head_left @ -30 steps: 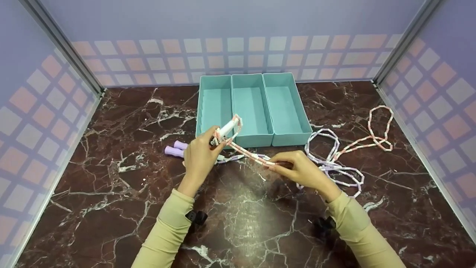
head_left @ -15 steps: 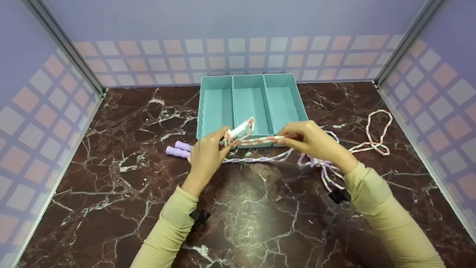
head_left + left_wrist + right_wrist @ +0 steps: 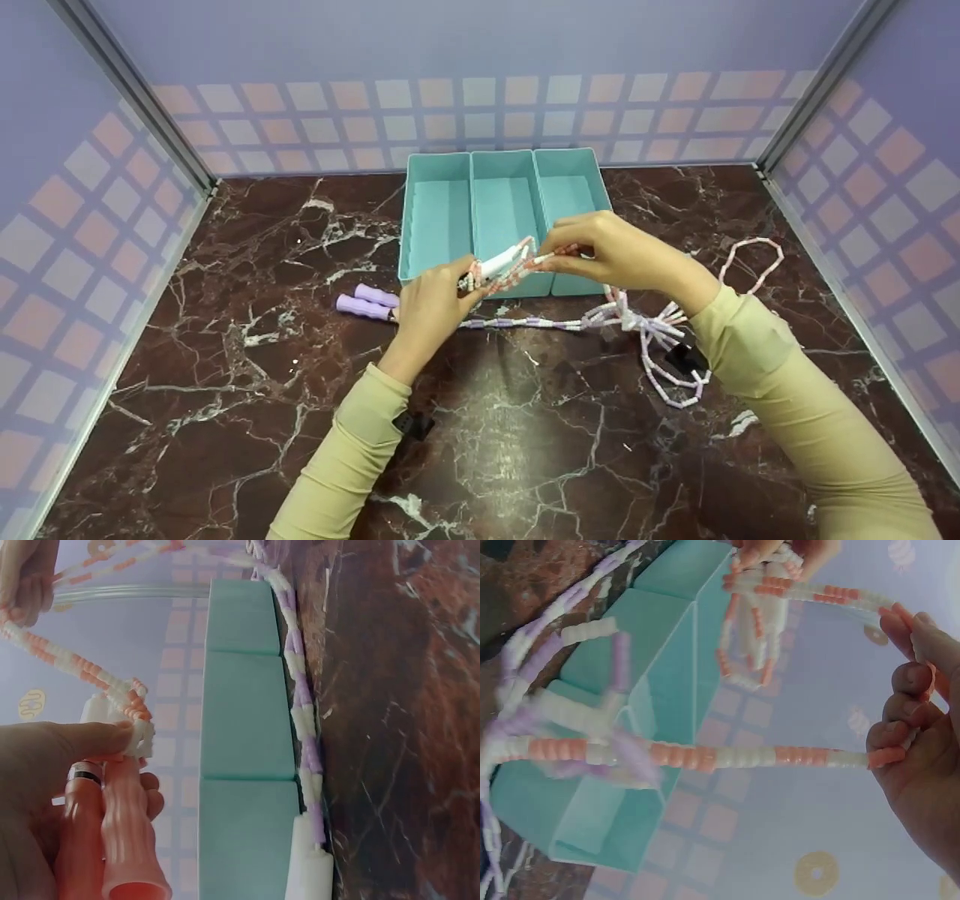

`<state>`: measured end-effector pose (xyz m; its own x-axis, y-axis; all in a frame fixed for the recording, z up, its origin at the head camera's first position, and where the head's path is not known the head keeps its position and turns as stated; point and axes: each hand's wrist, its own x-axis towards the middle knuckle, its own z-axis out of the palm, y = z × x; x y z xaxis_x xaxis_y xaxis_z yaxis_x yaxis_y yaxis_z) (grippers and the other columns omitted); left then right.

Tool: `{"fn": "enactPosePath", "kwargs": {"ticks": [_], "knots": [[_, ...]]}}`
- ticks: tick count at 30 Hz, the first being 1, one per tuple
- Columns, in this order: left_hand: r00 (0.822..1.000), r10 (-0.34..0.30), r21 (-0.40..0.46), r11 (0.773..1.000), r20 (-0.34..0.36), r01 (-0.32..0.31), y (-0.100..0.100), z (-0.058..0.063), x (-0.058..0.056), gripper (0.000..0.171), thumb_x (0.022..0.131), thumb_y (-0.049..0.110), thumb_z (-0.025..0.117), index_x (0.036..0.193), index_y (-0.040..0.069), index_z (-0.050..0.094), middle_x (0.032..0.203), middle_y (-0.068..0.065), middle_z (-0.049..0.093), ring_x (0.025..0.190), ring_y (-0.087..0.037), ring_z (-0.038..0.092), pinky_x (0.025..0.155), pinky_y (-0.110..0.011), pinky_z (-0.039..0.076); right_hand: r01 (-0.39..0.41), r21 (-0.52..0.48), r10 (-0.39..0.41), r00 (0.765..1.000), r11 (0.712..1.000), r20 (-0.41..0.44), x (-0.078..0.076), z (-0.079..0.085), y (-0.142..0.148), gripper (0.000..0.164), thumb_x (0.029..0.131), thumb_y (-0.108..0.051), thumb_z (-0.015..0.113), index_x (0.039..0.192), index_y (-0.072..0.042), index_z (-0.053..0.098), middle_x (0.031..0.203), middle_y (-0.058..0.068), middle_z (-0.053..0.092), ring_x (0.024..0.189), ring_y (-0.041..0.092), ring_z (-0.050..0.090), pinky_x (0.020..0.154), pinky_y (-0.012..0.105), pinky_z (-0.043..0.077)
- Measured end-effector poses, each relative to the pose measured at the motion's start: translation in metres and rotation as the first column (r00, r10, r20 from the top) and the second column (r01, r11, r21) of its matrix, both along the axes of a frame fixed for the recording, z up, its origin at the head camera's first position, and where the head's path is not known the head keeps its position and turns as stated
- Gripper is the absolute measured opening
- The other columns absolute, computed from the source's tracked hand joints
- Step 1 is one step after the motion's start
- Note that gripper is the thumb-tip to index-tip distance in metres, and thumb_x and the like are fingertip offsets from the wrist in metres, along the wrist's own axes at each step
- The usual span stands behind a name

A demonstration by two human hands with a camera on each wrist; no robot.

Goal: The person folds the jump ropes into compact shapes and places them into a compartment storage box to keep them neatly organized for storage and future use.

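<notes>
My left hand (image 3: 435, 304) grips a beaded jump rope by its two coral handles (image 3: 131, 825), held side by side above the table. Coral-and-white beaded rope (image 3: 757, 757) is looped around the white upper ends of these handles. Between thumb and fingers, my right hand (image 3: 619, 251) pinches a doubled stretch of the same rope, close to the wrapped end. From there the rope trails down to a tangle with a second, purple-and-white beaded rope (image 3: 660, 390). The purple handles (image 3: 364, 306) of that second rope lie on the table, left of my left hand.
Three teal bins (image 3: 439, 154) stand side by side at the back, just behind both hands. Patterned purple walls (image 3: 480, 45) enclose the dark marbled tabletop (image 3: 480, 465) at the back and sides. A loose coral-and-white loop (image 3: 780, 259) lies at the right.
My right hand has moved up and left with the rope, close to the left hand. The tangled ropes on the right have been tugged and shifted. The left hand has edged right.
</notes>
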<state>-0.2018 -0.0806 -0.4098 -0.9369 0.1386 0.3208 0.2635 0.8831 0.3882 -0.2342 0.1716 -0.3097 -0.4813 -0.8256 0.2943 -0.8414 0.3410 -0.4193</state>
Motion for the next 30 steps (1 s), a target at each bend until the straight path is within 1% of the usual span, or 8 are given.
{"fn": "enactPosePath", "kwargs": {"ticks": [3, 7, 11, 15, 20, 24, 27, 30], "knots": [[0.998, -0.009, -0.012, 1.0, 0.064, 0.009, 0.006, 0.001, -0.002, 0.026, 0.085, 0.041, 0.075, 0.096, 0.019, 0.065, 0.085, -0.007, 0.073, 0.065, -0.025, 0.063, 0.052, -0.041, 0.051, -0.071, 0.027, 0.071, 0.997, 0.997, 0.002, 0.0, 0.006, -0.01, 0.015, 0.095, -0.022, 0.064, 0.098, -0.011, 0.073, 0.085, 0.0, 0.065, 0.071, 0.005, 0.052, 0.065, 0.022, 0.05], [0.99, -0.036, -0.006, 0.999, 0.135, 0.037, 0.014, 0.002, -0.003, 0.03, 0.085, 0.046, 0.073, 0.101, 0.021, 0.069, 0.085, -0.007, 0.073, 0.067, -0.024, 0.064, 0.054, -0.039, 0.052, -0.136, 0.068, 0.138, 0.99, 0.988, -0.016, -0.003, 0.014, -0.023, 0.016, 0.097, -0.021, 0.063, 0.1, -0.009, 0.073, 0.089, 0.002, 0.066, 0.079, 0.009, 0.059, 0.075, 0.027, 0.055], [0.975, -0.121, -0.013, 0.992, 0.189, 0.126, 0.024, 0.004, -0.001, 0.039, 0.085, 0.05, 0.071, 0.115, 0.025, 0.07, 0.086, -0.007, 0.073, 0.068, -0.022, 0.064, 0.056, -0.036, 0.053, -0.127, 0.1, 0.132, 0.99, 0.987, -0.049, -0.013, 0.02, -0.034, 0.017, 0.098, -0.021, 0.06, 0.101, -0.009, 0.072, 0.092, 0.004, 0.066, 0.081, 0.012, 0.059, 0.075, 0.029, 0.054], [0.954, -0.216, -0.027, 0.974, 0.21, 0.226, 0.03, 0.005, 0.002, 0.037, 0.085, 0.051, 0.071, 0.11, 0.024, 0.07, 0.078, 0.0, 0.067, 0.07, -0.019, 0.061, 0.056, -0.037, 0.049, -0.098, 0.103, 0.104, 0.993, 0.99, -0.052, -0.027, 0.02, -0.037, 0.018, 0.098, -0.022, 0.06, 0.1, -0.009, 0.071, 0.091, 0.006, 0.064, 0.077, 0.011, 0.054, 0.071, 0.031, 0.051], [0.93, -0.323, -0.013, 0.944, 0.173, 0.33, 0.028, 0.006, 0.008, 0.032, 0.083, 0.047, 0.074, 0.097, 0.018, 0.07, 0.08, 0.001, 0.069, 0.068, -0.016, 0.056, 0.055, -0.036, 0.047, -0.073, 0.073, 0.073, 0.997, 0.995, -0.001, -0.045, 0.009, -0.032, 0.018, 0.098, -0.022, 0.06, 0.101, -0.009, 0.072, 0.091, 0.006, 0.065, 0.074, 0.009, 0.05, 0.068, 0.03, 0.048], [0.904, -0.416, 0.029, 0.909, 0.104, 0.415, 0.023, 0.006, 0.012, 0.031, 0.082, 0.044, 0.076, 0.095, 0.017, 0.069, 0.084, 0.0, 0.071, 0.065, -0.012, 0.054, 0.056, -0.029, 0.047, -0.032, 0.045, 0.028, 0.995, 0.998, 0.095, -0.053, -0.003, -0.024, 0.019, 0.099, -0.021, 0.059, 0.104, -0.009, 0.072, 0.094, 0.005, 0.069, 0.073, 0.007, 0.051, 0.069, 0.023, 0.047], [0.885, -0.463, 0.09, 0.885, 0.043, 0.458, 0.018, 0.006, 0.015, 0.03, 0.081, 0.041, 0.076, 0.096, 0.017, 0.069, 0.082, 0.001, 0.07, 0.063, -0.009, 0.051, 0.056, -0.025, 0.044, 0.01, 0.014, -0.013, 0.98, 1.0, 0.2, -0.058, -0.013, -0.019, 0.019, 0.099, -0.02, 0.058, 0.106, -0.009, 0.072, 0.095, 0.006, 0.069, 0.069, 0.006, 0.048, 0.066, 0.02, 0.044], [0.876, -0.482, 0.185, 0.86, -0.01, 0.475, 0.013, 0.006, 0.016, 0.032, 0.081, 0.035, 0.077, 0.106, 0.016, 0.071, 0.093, 0.0, 0.074, 0.065, -0.011, 0.055, 0.059, -0.024, 0.048, 0.053, -0.034, -0.04, 0.953, 0.998, 0.301, -0.061, -0.023, -0.015, 0.019, 0.1, -0.019, 0.058, 0.107, -0.008, 0.072, 0.093, 0.003, 0.069, 0.066, 0.003, 0.045, 0.064, 0.018, 0.043]]}}
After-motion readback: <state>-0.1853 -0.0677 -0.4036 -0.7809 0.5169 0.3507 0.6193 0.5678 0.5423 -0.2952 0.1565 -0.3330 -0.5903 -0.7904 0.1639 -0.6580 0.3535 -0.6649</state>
